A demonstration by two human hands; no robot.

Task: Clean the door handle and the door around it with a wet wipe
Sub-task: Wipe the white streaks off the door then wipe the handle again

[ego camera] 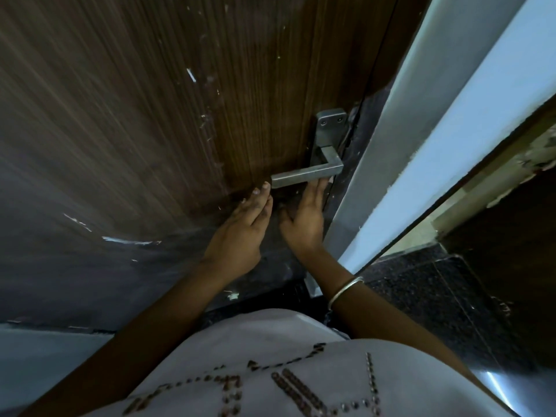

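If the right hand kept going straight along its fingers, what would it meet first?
Probably the handle: the right hand points up beneath the lever, fingertips already at its underside. Depth is unclear.

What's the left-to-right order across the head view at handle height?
Wooden door → left hand → door handle with right hand just beneath it → pale door frame. No wipe is visible in either hand.
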